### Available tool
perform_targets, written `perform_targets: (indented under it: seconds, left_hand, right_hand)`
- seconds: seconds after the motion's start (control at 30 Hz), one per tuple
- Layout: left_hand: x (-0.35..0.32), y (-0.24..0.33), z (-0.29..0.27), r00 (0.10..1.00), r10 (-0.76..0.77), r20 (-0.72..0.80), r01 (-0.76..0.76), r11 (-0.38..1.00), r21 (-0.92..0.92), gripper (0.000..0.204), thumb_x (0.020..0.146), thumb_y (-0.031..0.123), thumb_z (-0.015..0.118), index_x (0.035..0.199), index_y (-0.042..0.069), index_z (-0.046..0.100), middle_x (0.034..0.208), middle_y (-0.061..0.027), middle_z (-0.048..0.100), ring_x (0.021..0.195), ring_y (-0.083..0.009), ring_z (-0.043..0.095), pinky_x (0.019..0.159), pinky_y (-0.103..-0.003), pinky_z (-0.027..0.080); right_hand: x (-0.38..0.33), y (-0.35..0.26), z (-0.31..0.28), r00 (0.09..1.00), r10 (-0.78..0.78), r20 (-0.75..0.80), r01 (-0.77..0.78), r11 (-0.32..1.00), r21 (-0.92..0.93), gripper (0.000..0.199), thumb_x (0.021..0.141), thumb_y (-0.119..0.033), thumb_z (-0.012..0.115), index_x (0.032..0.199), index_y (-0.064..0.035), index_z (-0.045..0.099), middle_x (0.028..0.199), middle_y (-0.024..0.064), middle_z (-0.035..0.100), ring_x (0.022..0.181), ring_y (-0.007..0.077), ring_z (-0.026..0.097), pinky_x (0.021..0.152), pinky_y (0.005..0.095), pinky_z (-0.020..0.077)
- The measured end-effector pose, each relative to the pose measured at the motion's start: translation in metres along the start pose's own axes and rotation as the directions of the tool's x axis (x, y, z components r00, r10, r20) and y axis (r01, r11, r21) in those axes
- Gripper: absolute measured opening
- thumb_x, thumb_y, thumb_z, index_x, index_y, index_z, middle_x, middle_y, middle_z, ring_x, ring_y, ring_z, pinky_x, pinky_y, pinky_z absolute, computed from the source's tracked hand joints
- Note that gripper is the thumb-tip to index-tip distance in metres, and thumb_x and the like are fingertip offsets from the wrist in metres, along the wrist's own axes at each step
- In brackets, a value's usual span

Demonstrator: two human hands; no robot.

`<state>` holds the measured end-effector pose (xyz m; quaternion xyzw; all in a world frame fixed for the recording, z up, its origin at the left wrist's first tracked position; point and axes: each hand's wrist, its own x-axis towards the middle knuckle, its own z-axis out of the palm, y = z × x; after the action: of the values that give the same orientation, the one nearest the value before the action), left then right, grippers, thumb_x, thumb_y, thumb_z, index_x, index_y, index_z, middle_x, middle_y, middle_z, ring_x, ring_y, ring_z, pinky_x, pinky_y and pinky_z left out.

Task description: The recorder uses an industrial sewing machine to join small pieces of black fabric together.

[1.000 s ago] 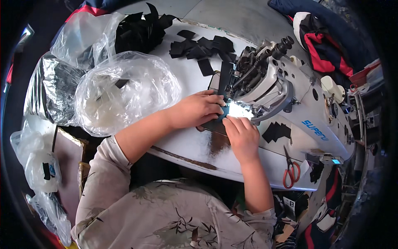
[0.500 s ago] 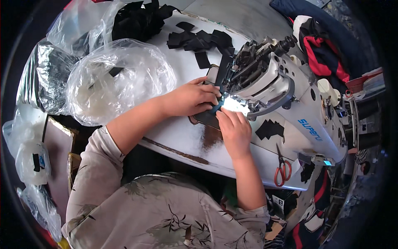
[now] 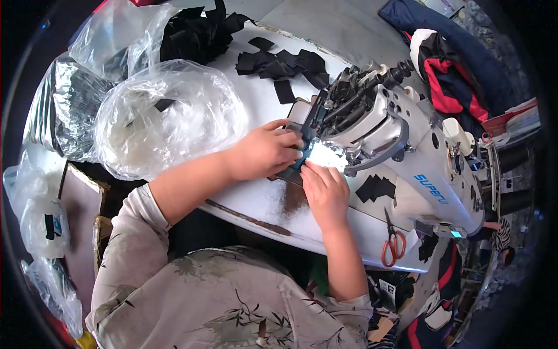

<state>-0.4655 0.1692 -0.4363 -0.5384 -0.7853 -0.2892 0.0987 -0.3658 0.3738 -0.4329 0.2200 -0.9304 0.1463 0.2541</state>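
Here at the glare of the lamp lies a dark fabric strip (image 3: pixel 307 152), right at the front of the sewing machine (image 3: pixel 363 129), partly covered by fingertips. The left hand (image 3: pixel 268 152) comes in from the left, palm down, its fingers bent and slightly apart, tips reaching the strip. And the right hand (image 3: pixel 325 192) sits close on the near side, fingers long and pressed together, tips by the strip's near end beneath the brightest patch. Whether either hand is pinching cloth or just pressing it flat, one cannot tell.

Just right of the right hand, overlapping black pieces (image 3: pixel 376 188) lie on the machine's pale base. Farther down that side, red-handled scissors (image 3: pixel 393 249) rest near the edge of the white table (image 3: pixel 256 205), blades pointing away from the person. Beyond the left hand, a single black patch (image 3: pixel 284 92) lies just below a loose scatter of black patches (image 3: pixel 285 64). Over to the left spreads a clear plastic bag (image 3: pixel 180 125), and behind it rises a bigger black heap (image 3: pixel 195 38).
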Motion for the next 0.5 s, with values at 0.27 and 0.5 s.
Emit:
perform_targets:
  seconds: [0.27,0.5]
  left_hand:
    - [-0.002,-0.006,-0.006,1.000,-0.010,0.017,0.009,0.998,0.062,0.024,0.079,0.014,0.071,0.103,0.009,0.072,0.119,-0.0089,0.066,0.117,-0.0259,0.061,0.115,-0.046,0.038]
    - [0.014,0.002,-0.004,1.000,-0.015,0.014,0.013,0.988,0.152,0.034,0.073,0.011,0.068,0.107,0.011,0.072,0.127,-0.0070,0.065,0.128,-0.0269,0.055,0.118,-0.047,0.033]
  right_hand:
    - [0.009,-0.001,0.000,0.999,0.029,0.027,-0.029,1.000,0.009,0.025,0.082,-0.015,0.075,0.105,-0.0069,0.072,0.110,0.0034,0.071,0.090,0.0240,0.064,0.080,0.0364,0.0520]
    - [-0.002,0.004,-0.011,0.984,0.123,0.127,-0.113,0.990,-0.085,0.033,0.087,-0.022,0.072,0.116,-0.0079,0.069,0.120,0.0033,0.068,0.100,0.0248,0.064,0.085,0.0378,0.0510]
